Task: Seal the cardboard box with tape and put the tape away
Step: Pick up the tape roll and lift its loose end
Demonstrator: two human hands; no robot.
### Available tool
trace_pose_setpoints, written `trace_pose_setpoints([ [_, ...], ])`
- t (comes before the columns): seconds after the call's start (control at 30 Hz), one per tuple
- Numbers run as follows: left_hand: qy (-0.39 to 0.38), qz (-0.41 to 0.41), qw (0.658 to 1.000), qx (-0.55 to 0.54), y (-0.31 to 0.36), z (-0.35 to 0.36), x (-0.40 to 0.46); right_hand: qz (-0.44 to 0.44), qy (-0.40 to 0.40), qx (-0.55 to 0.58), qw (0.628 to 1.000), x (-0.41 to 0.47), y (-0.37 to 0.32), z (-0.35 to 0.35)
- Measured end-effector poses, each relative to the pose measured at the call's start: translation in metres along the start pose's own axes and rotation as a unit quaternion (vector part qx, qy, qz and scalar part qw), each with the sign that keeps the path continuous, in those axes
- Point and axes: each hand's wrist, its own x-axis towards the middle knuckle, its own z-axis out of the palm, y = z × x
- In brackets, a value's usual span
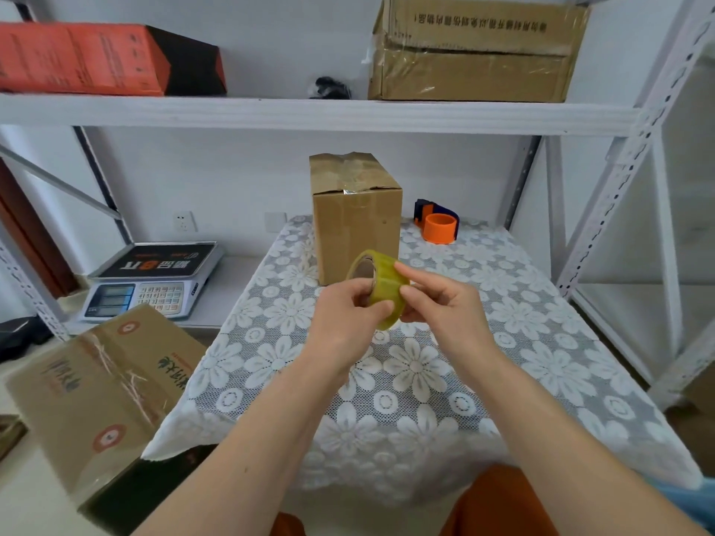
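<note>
A small brown cardboard box point(356, 222) stands upright at the far middle of the table, its top flaps folded shut with a strip of clear tape across the seam. A yellowish roll of clear tape point(381, 286) is held in the air in front of the box. My left hand point(344, 319) grips the roll from the left with fingers at its core. My right hand point(437, 303) pinches its outer surface from the right.
The table carries a white floral lace cloth point(425, 381). An orange and blue tape dispenser point(437, 222) lies right of the box. A weighing scale point(154, 280) sits on a low shelf to the left, a large carton point(104, 388) below it. Shelf posts point(626, 164) rise at right.
</note>
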Motion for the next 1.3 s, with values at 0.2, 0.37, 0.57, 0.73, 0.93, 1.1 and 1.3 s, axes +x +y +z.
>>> trace_pose_setpoints([
  [0.2, -0.016, -0.081, 0.992, -0.091, 0.002, -0.003, 0.001, -0.047, 0.029, -0.033, 0.998, 0.000, -0.007, 0.003],
  [0.37, -0.024, -0.134, 0.983, -0.125, 0.002, -0.009, 0.002, -0.075, 0.001, -0.091, 0.993, 0.000, -0.009, 0.008],
  [0.57, -0.012, -0.089, 0.987, -0.133, 0.002, -0.010, 0.000, -0.042, 0.024, -0.065, 0.997, -0.005, -0.013, 0.016],
  [0.73, -0.014, 0.026, 0.995, -0.095, 0.006, 0.002, -0.007, 0.127, 0.053, 0.097, 0.986, 0.005, -0.029, 0.031],
  [0.93, -0.026, 0.006, 0.992, -0.123, 0.006, -0.009, -0.006, 0.123, -0.054, 0.141, 0.981, 0.001, -0.028, 0.030],
  [1.1, -0.040, -0.003, 0.991, -0.126, 0.008, -0.011, -0.006, 0.114, -0.075, 0.172, 0.976, -0.002, -0.027, 0.028],
  [1.3, -0.025, 0.046, 0.996, -0.077, 0.005, -0.006, -0.006, 0.125, -0.039, 0.205, 0.970, -0.001, -0.027, 0.029],
])
